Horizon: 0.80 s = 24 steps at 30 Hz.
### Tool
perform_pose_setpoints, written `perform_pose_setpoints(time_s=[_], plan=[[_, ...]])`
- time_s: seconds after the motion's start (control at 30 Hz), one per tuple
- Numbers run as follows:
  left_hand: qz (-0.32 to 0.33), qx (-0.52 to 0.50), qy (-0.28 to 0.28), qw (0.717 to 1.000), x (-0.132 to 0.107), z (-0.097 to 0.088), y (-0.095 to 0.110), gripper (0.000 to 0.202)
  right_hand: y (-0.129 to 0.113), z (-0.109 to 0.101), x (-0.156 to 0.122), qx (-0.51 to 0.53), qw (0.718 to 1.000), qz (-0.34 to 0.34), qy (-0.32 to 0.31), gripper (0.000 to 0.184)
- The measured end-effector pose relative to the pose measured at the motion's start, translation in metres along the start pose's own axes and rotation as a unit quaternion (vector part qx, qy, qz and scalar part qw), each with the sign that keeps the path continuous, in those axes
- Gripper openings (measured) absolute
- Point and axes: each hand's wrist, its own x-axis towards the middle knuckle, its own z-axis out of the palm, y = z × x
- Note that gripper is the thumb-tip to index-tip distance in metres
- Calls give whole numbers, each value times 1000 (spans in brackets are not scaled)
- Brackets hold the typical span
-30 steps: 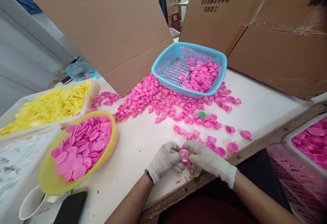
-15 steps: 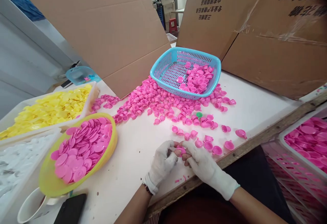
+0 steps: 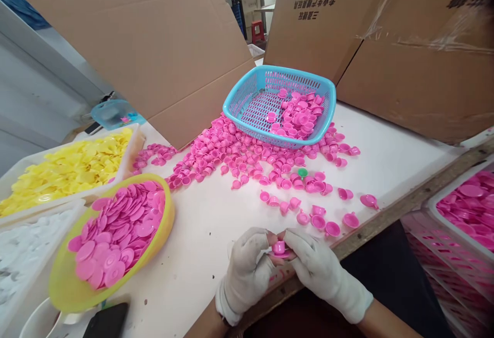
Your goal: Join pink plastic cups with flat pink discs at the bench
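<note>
Both my hands wear white cloth gloves and meet at the table's near edge. My left hand (image 3: 247,271) and my right hand (image 3: 320,268) pinch one small pink cup on a pink saucer (image 3: 279,249) between their fingertips. Several loose pink toy cups (image 3: 320,219) lie just beyond my hands. A large heap of pink cups (image 3: 239,155) spreads across the white table toward a tilted blue basket (image 3: 247,93) that holds more pink cups. A yellow bowl (image 3: 65,289) full of pink saucers (image 3: 116,230) sits to my left.
A white tray of yellow discs (image 3: 65,165) and a tray of white parts (image 3: 23,245) stand at the left. A white crate of pink saucers (image 3: 469,207) sits at the right. Cardboard sheets (image 3: 154,45) wall the back. One green cup (image 3: 303,172) lies in the heap. A black phone (image 3: 106,322) lies near a white cup.
My hands drew back toward the table's near edge, still pinched together. The pink piece between them now shows as a cup seated on a saucer.
</note>
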Motion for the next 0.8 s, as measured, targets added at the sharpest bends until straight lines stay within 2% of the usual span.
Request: perform_pose_setpoints(time_s=[0.13, 0.23, 0.3, 0.37, 0.5, 0.63, 0.73, 0.8], plan=[[51, 24, 3, 998, -3, -1, -1, 34, -2, -3, 2, 30, 999, 3, -12, 30], [39, 26, -9, 999, -3, -3, -1, 39, -2, -2, 3, 15, 1000, 3, -10, 25], [16, 25, -19, 999, -2, -2, 0, 33, -1, 1, 1, -6, 1000, -6, -7, 21], [-12, 27, -23, 999, -1, 0, 0, 18, 0, 6, -3, -27, 1000, -12, -1, 22], [-78, 16, -15, 997, 2, 4, 1, 1, 3, 9, -5, -28, 999, 10, -19, 26], [-163, -67, -2, 984, 6, 1, -1, 14, 1, -2, 6, 68, 994, 70, -58, 16], [-187, -140, -7, 972, 7, -2, -6, 26, -3, -11, 15, 157, 976, 121, -89, 16], [-196, -136, 4, 971, 6, -2, -8, 22, -5, -13, 16, 181, 966, 147, -115, 17]])
